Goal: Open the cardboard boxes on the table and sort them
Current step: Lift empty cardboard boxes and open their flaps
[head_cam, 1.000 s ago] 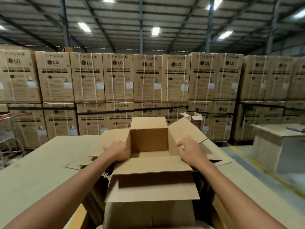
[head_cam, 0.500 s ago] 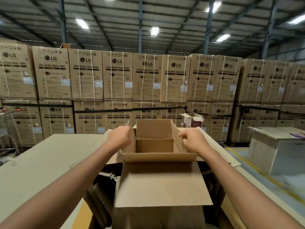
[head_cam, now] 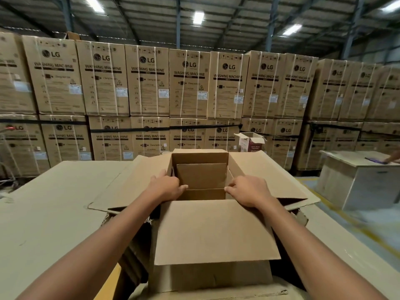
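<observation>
Empty corrugated carton (head_cam: pixel 214 230): looks light, stiff, flaps floppy. Left hand (head_cam: pixel 165 187) and right hand (head_cam: pixel 249 191) curl half-closed over opposite rim edges. Best hold: the rim corners.

Box interior: the floor of the open cardboard box (head_cam: pixel 213 230) is hidden behind its near flap.
Fingers: tips of the left hand (head_cam: pixel 167 187) and right hand (head_cam: pixel 249 190) curl out of sight over the box walls.
Stacked cartons (head_cam: pixel 149 83): small print illegible; outermost ones blurred.
Far desk (head_cam: pixel 357 180): cut off by the right edge.
Worktop (head_cam: pixel 43 213): cropped left and below.
</observation>
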The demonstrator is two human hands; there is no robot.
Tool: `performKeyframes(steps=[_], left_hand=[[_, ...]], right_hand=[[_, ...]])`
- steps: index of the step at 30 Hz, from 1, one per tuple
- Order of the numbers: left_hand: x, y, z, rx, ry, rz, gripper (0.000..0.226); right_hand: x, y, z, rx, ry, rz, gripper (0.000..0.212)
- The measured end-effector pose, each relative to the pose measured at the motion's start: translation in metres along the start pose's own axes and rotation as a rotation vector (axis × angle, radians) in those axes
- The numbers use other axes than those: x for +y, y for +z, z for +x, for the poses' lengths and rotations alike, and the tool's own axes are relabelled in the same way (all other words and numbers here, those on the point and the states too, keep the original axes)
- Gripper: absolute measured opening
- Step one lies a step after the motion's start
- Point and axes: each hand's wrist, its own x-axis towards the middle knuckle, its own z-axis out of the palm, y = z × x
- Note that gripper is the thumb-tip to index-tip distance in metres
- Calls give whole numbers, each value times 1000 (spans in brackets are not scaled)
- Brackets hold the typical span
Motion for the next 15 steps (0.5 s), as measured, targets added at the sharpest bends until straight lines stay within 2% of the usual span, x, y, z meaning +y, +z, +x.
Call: performKeyframes(steps=[4,8,12,15], left_hand=[[1,5,-1,222,56,-177,54],[-1,8,-10,515,136,-370,51],[13,11,-32,542,229,-341,54],[34,14,-51,551,337,-282,65]], right_hand=[[2,0,-9,66,-3,46,41],[1,2,-24,170,-10,148,51],[1,13,-48,193,-80,139,62],[10,15,-68,181,-120,160,66]])
